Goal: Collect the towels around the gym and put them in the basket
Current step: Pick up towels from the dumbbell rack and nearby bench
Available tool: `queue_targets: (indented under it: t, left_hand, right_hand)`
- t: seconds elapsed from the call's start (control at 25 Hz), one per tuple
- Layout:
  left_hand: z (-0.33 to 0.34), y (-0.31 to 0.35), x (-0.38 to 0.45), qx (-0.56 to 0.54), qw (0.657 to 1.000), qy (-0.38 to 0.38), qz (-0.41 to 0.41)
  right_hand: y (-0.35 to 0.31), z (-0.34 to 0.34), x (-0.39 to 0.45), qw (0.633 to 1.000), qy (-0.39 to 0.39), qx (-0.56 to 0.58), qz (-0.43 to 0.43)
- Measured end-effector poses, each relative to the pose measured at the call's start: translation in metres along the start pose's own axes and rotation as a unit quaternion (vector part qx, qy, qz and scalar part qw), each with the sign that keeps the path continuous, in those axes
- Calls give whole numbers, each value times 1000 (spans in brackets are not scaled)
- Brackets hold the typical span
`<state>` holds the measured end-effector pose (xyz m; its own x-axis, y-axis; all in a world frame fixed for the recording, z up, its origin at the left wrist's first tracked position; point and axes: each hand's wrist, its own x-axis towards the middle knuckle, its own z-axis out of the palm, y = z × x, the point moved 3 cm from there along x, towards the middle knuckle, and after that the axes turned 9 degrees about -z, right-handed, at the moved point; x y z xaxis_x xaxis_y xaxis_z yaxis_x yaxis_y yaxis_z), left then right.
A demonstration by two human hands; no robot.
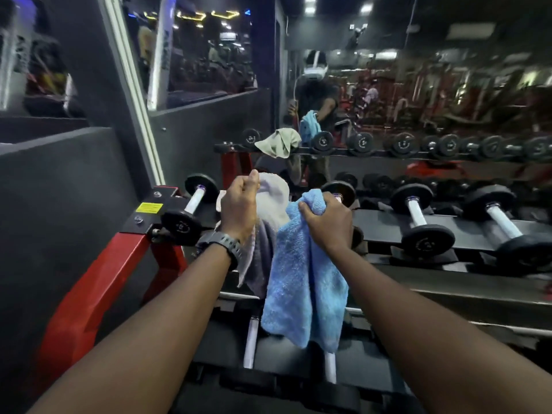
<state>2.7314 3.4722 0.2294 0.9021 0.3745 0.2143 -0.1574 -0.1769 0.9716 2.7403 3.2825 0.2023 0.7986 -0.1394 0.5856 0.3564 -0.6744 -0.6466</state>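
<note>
The left hand (239,204) is curled into a fist round the top of a white towel (273,201), with the thumb pointing up. The towel hangs down behind the wrist, and its lower part looks grey in the shadow. A dark watch (221,245) sits on the left wrist. The right hand (327,222) grips a blue towel (304,288) by a bunched upper corner, fingers wrapped over the cloth. The blue towel hangs freely below the fist and touches the white one along its left edge. Both hands are held close together, above a dumbbell rack (448,285) with black shelves and a red frame (98,282) on the left.

Dumbbells with black ends and pale handles lie on the rack: one (191,209) just left of the left hand, and two (418,216) (501,222) well to the right. Two more pale handles show on the lower shelf under the blue towel. A yellow sticker (148,208) is on the frame's black corner plate.

Behind the rack is a wall mirror (418,100). It reflects the rack, the person and the blue towel. A pale green towel (279,143) shows at the mirror line, draped over the end of the upper row of dumbbells; whether it is real or a reflection is hard to tell. No basket can be seen.
</note>
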Motion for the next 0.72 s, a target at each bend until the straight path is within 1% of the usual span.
queue_targets:
  t: [0.2,0.28,0.32,0.36,0.44,0.48,0.52,0.56,0.6,0.64,0.72]
  left_hand:
    - [8,-45,64,43,998,-40,-1]
    - [22,-58,80,96,994,-47,15]
    - [31,-65,90,149,987,-50,21]
    - [40,-72,99,225,973,-55,18]
    - [54,-88,111,388,917,-86,-38]
    - [60,-96,115,442,887,-113,-71]
    - [65,-104,116,475,865,-135,-89]
    - [68,-110,117,493,854,-141,-87]
    - [69,-113,117,495,857,-125,-66]
    - [68,-113,117,479,872,-98,-32]
    - [63,-107,118,409,911,-54,28]
  right_hand:
    - [0,49,12,999,12,-32,30]
    - [8,58,13,998,9,-46,42]
    - [14,63,14,997,6,-55,47]
    - [19,67,16,997,7,-61,52]
    - [26,74,19,996,5,-67,53]
    - [29,77,20,996,6,-71,51]
    - [32,81,21,996,7,-73,48]
    - [34,83,21,996,10,-73,45]
    - [34,84,22,996,14,-71,43]
    - [34,84,22,996,17,-71,42]
    - [32,80,24,997,25,-64,43]
